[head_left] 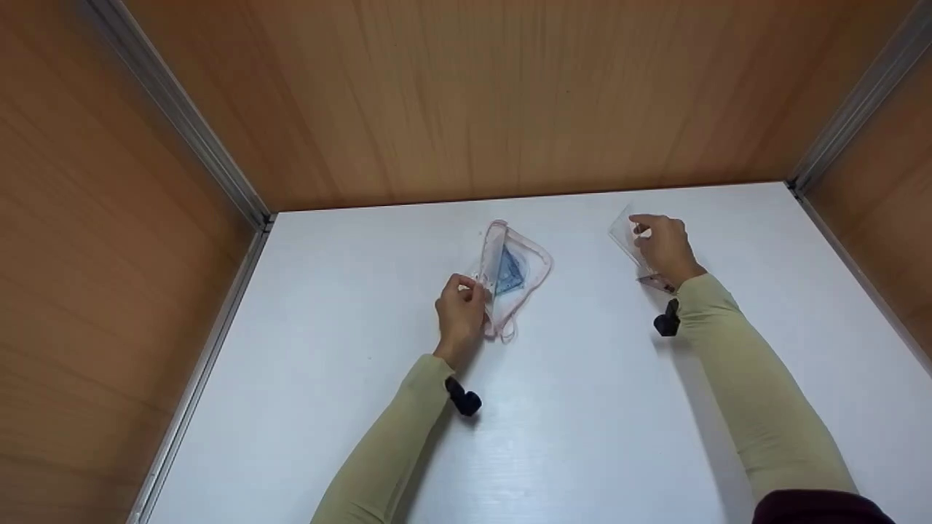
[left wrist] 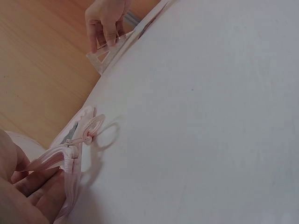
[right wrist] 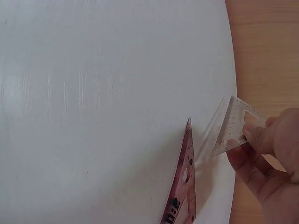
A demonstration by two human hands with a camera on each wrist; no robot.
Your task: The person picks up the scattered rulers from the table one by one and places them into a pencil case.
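Fingers of the left hand [head_left: 461, 306] are curled round the near edge of a clear pink-trimmed pouch [head_left: 513, 273], which is held partly raised near the middle of the white table [head_left: 582, 407]. A blue set square [head_left: 508, 273] is seen inside the pouch, and its zipper pull [left wrist: 87, 135] hangs at the raised end. Well to the right, a clear set square [right wrist: 236, 125] is pinched between the thumb and fingers of the right hand [head_left: 664, 247] and tilted above the table. A pink-tinted set square [right wrist: 183, 184] lies flat just beside it. Wooden walls [head_left: 466, 94] enclose the table.
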